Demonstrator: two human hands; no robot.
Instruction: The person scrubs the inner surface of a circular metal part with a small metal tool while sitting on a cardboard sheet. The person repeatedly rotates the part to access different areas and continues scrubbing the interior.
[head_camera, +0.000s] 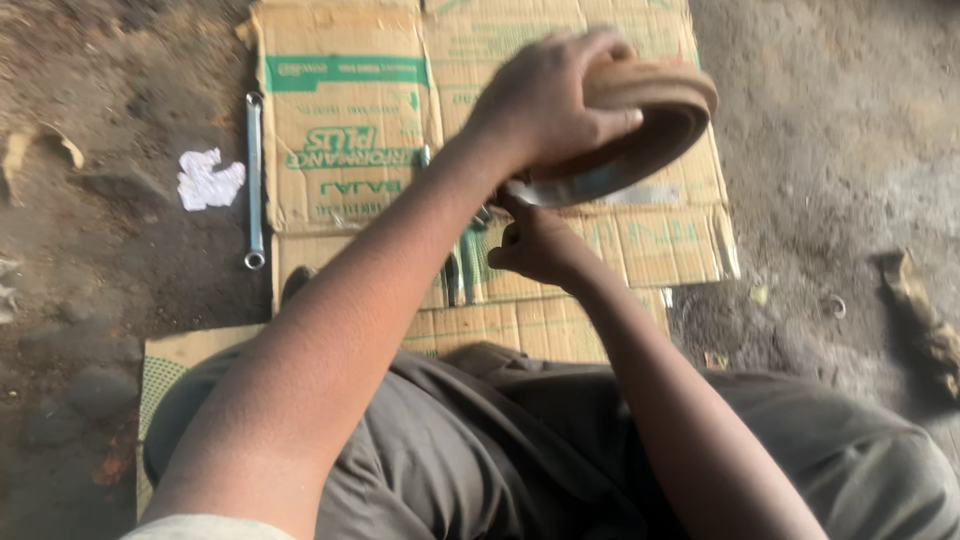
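Bare dirt ground (820, 120) spreads on every side, rough and grey-brown, with open room to my right out to a scrap of dried bark (925, 310) near the frame's edge. In the middle lies flattened cardboard (345, 160), tan and corrugated with green print, its flaps creased and its far edge running out of view at the top; its left edge is ragged, and just off it a long steel spanner (254, 180) lies straight along the dirt, with a crumpled white rag (208, 180) beside that. My lap in grey-green trousers (560, 440) fills the lower part of the view, knees apart, with the card's near edge tucked just under them. Above the card I hold up the curved brake shoes (650, 125), a thick rounded band with a dusty brown lining on the outside and a pale metal rim on its lower edge, tilted. My left hand (545, 100) is clamped over the top of them, fingers wrapped across the lining. My right hand (540, 245) sits just below, fingers curled up to touch the metal rim; whether it truly grips there I cannot tell.
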